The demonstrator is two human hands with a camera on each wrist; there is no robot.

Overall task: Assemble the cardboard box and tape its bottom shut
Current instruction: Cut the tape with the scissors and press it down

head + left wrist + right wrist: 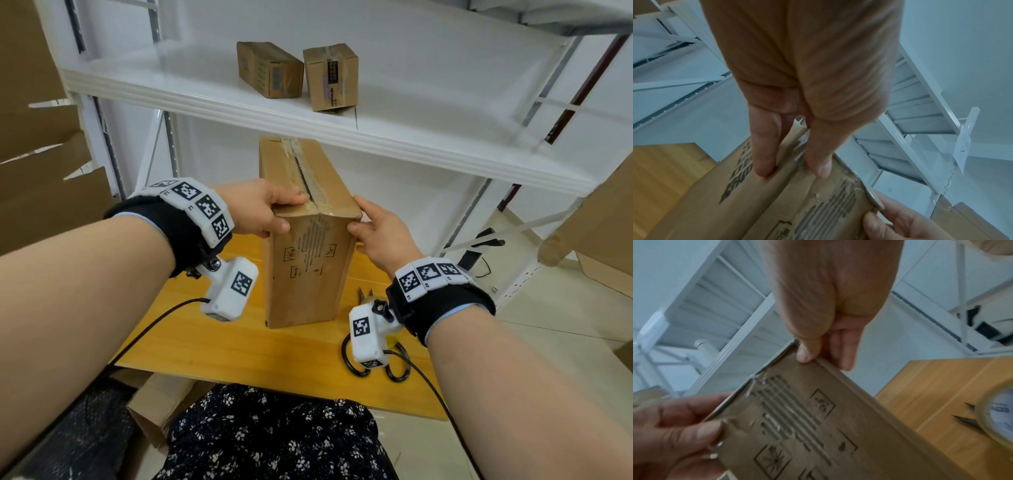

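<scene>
A tall, narrow cardboard box (308, 274) stands upright on the wooden table (239, 342), its upper flaps shut along a seam covered with clear tape. My left hand (263, 209) grips the near top-left corner, fingers on top and thumb on the front face. The right hand (373, 229) pinches the near top-right corner, thumb on the front and fingers down the side. In the left wrist view the left hand (792, 168) clamps the box (797, 203) edge. The right wrist view shows the right hand (824, 353) on the box (807, 426) corner and a tape roll (1001, 412).
Scissors (397, 370) lie on the table under my right wrist, beside the tape roll. A white shelf (308, 120) juts out just above the box and carries two small cartons (270, 70). Flattened cardboard (41, 192) leans at the left; more cardboard (603, 226) stands at the right.
</scene>
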